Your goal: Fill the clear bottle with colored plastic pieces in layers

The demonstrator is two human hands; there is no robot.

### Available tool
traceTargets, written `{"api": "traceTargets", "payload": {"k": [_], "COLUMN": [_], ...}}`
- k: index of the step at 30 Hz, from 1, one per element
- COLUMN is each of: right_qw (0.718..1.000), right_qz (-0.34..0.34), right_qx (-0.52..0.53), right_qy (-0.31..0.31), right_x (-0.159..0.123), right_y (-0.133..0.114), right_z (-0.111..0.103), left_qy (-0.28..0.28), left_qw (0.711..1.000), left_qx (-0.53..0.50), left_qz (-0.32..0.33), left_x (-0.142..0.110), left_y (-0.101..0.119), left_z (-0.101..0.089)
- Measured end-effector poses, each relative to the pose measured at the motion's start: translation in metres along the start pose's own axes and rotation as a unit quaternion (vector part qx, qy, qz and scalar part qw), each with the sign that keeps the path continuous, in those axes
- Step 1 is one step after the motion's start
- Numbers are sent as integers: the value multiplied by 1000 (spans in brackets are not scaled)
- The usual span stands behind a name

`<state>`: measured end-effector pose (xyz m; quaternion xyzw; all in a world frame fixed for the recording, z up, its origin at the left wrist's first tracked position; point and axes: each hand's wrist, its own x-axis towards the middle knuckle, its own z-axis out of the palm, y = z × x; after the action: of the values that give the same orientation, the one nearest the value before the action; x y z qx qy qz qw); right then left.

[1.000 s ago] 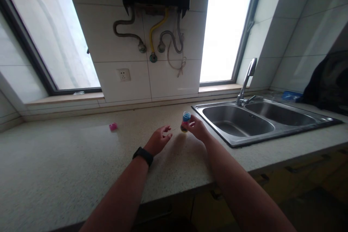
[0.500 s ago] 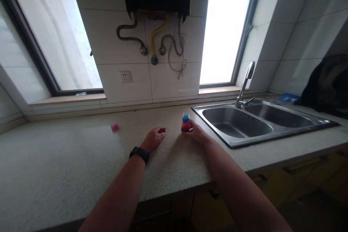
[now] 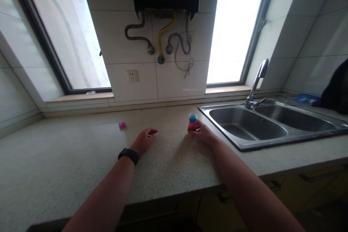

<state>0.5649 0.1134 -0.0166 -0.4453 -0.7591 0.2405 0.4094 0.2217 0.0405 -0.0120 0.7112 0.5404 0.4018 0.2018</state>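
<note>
My right hand [image 3: 203, 132] is wrapped round a small clear jar [image 3: 193, 117] that stands upright on the counter. Blue stuff fills its upper part and red or pink stuff lies below; what exactly it is, I cannot make out. My left hand [image 3: 146, 139], with a black band on the wrist, is over the counter to the left of the jar. Its fingers are loosely bent, apart from the thumb, and nothing shows in them. A small bright pink piece, perhaps a lid [image 3: 122, 125], lies on the counter beyond and left of that hand.
The pale speckled counter [image 3: 89, 163] runs along a tiled wall. At the right is a double steel sink [image 3: 239, 144] with a tap [image 3: 257, 83]. A blue packet [image 3: 307, 99] and a dark item [image 3: 337, 90] are behind it. A water heater [image 3: 165, 1] hangs above.
My left hand has moved left, away from the jar and nearer the pink piece. The right hand keeps its hold on the jar. The view has turned slightly left.
</note>
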Motion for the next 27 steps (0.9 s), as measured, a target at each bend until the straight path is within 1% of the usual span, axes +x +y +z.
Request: {"api": "traceTargets", "payload": {"k": [3,6,9,12,16,21,24,27], "right_qw": [1000,999,996,990,983,973,969,968], "right_qz": [-8,-26,-62,-84,-100,-119,-130,-130], "right_qx": [4,27,60,88,100,109,102,93], "right_qy": [9,0,-36,-72,-115,-163,-186,-192], "right_x": [0,-1,-4,-6,-11,-18,-20,-19], "right_y": [-5,-20,-43,-65,-86,-101,-106,-105], "right_z": [1,9,24,43,66,85,90,92], "left_qy": [-20,-34,-38,-38,-44,-70,-82,-95], "left_qw": [1000,999,998,998,996,991,990,988], "left_qx": [-2,-18,-42,-54,-76,-111,-115,-121], "left_qz": [3,-5,-11,-8,-3,8,11,15], "left_x": [-8,-13,-13,-12,-14,-19,-20,-20], "left_y": [1,3,4,7,12,22,26,26], "left_z": [-7,-13,-14,-14,-14,-19,-22,-24]}}
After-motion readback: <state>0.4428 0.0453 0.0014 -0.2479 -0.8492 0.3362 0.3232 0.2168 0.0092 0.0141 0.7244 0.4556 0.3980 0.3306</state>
